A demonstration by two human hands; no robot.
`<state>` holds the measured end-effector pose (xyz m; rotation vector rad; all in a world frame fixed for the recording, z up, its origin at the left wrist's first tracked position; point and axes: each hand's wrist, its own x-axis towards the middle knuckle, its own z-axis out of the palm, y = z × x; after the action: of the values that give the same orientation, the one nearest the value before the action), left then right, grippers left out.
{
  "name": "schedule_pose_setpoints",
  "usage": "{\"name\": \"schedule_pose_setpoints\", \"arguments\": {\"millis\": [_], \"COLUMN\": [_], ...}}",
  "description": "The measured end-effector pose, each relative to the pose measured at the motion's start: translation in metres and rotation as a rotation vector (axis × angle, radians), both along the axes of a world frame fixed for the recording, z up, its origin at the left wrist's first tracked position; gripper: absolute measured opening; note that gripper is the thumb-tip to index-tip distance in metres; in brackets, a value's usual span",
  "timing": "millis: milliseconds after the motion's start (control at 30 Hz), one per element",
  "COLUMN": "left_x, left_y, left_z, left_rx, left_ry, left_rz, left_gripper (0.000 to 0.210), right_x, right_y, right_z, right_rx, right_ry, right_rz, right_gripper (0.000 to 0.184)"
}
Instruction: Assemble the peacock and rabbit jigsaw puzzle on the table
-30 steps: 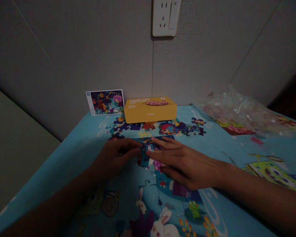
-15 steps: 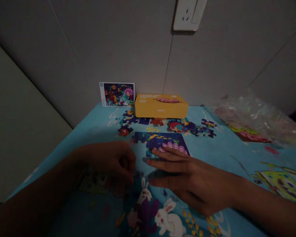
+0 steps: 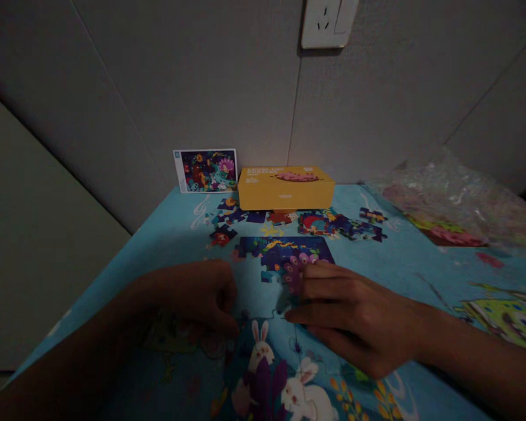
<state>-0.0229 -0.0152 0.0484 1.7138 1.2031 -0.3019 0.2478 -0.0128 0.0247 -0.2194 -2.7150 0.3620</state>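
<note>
The partly joined jigsaw puzzle lies in front of me, with white rabbits and a purple plant in its near part. Its far part shows dark blue and pink scalloped shapes, and a gap of blue cloth lies left of centre. My left hand is closed at the puzzle's left edge, its thumb low against the edge; anything inside its curled fingers is hidden. My right hand rests palm down over the puzzle's right side, fingers extended and slightly bent, fingertips on the joined pieces beside the gap.
Loose puzzle pieces lie in a row before a yellow box. A picture card leans on the wall left of the box. Clear plastic wrapping lies at the right on the blue patterned cloth. A wall socket is above.
My right hand has slid to the right across the puzzle and its fingers have drawn in, uncovering more of the pieces by the gap. My left hand stays nearly in place.
</note>
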Motion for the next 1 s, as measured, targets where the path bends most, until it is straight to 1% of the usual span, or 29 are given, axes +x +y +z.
{"name": "schedule_pose_setpoints", "arguments": {"millis": [67,167,233,300,367,433,500,533,567,600,633,667,700,733,767,800,833,867,933,1000], "left_x": [0.004,0.010,0.014,0.015,0.015,0.015,0.012,0.010,0.008,0.004,0.001,-0.004,-0.008,-0.012,-0.016,-0.020,-0.022,-0.024,-0.025,-0.024], "left_y": [-0.001,-0.003,-0.004,-0.005,-0.007,-0.007,-0.005,-0.003,0.001,0.004,0.008,0.012,0.016,0.019,0.022,0.023,0.024,0.025,0.024,0.023], "left_z": [0.000,-0.005,-0.010,-0.013,-0.016,-0.018,-0.021,-0.023,-0.025,-0.026,-0.026,-0.025,-0.024,-0.022,-0.020,-0.017,-0.015,-0.014,-0.012,-0.011], "left_rx": [0.043,0.179,0.269,0.313,0.318,0.285,0.187,0.111,0.023,-0.060,-0.147,-0.210,-0.236,-0.241,-0.237,-0.237,-0.245,-0.261,-0.300,-0.303], "left_ry": [-0.041,-0.099,-0.093,-0.102,-0.120,-0.155,-0.249,-0.340,-0.468,-0.635,-0.831,-1.044,-1.248,-1.377,-1.462,-1.518,-1.551,-1.577,-1.604,-1.585], "left_rz": [-0.035,-0.088,-0.126,-0.145,-0.125,-0.076,0.015,0.084,0.173,0.282,0.399,0.510,0.630,0.748,0.840,0.911,0.951,0.958,0.905,0.829], "left_gripper": [0.031,0.033,0.036,0.037,0.035,0.037,0.043,0.049,0.056,0.064,0.073,0.078,0.081,0.084,0.088,0.091,0.094,0.097,0.099,0.095], "right_x": [-0.001,-0.003,-0.007,-0.013,-0.020,-0.023,-0.022,-0.019,-0.015,-0.009,-0.003,0.004,0.011,0.017,0.023,0.027,0.030,0.032,0.032,0.029], "right_y": [-0.005,-0.016,-0.024,-0.032,-0.036,-0.038,-0.033,-0.029,-0.023,-0.015,-0.006,0.003,0.013,0.022,0.030,0.036,0.040,0.043,0.044,0.042], "right_z": [0.001,0.003,0.003,0.001,-0.002,-0.007,-0.013,-0.015,-0.015,-0.015,-0.013,-0.010,-0.006,-0.002,0.001,0.004,0.006,0.008,0.008,0.008], "right_rx": [0.018,-0.002,-0.058,-0.099,-0.090,-0.046,-0.032,-0.067,-0.136,-0.266,-0.459,-0.679,-0.897,-1.107,-1.260,-1.381,-1.479,-1.556,-1.670,-1.729], "right_ry": [0.023,-0.058,-0.159,-0.247,-0.306,-0.331,-0.266,-0.194,-0.074,0.053,0.195,0.406,0.612,0.716,0.789,0.829,0.860,0.880,0.914,0.933], "right_rz": [0.024,0.073,0.061,0.007,-0.027,-0.013,0.035,0.044,0.034,-0.020,-0.109,-0.262,-0.365,-0.411,-0.419,-0.419,-0.416,-0.402,-0.375,-0.357], "right_gripper": [0.027,0.030,0.034,0.042,0.046,0.039,0.032,0.031,0.033,0.034,0.028,0.026,0.027,0.031,0.034,0.037,0.041,0.043,0.049,0.054]}}
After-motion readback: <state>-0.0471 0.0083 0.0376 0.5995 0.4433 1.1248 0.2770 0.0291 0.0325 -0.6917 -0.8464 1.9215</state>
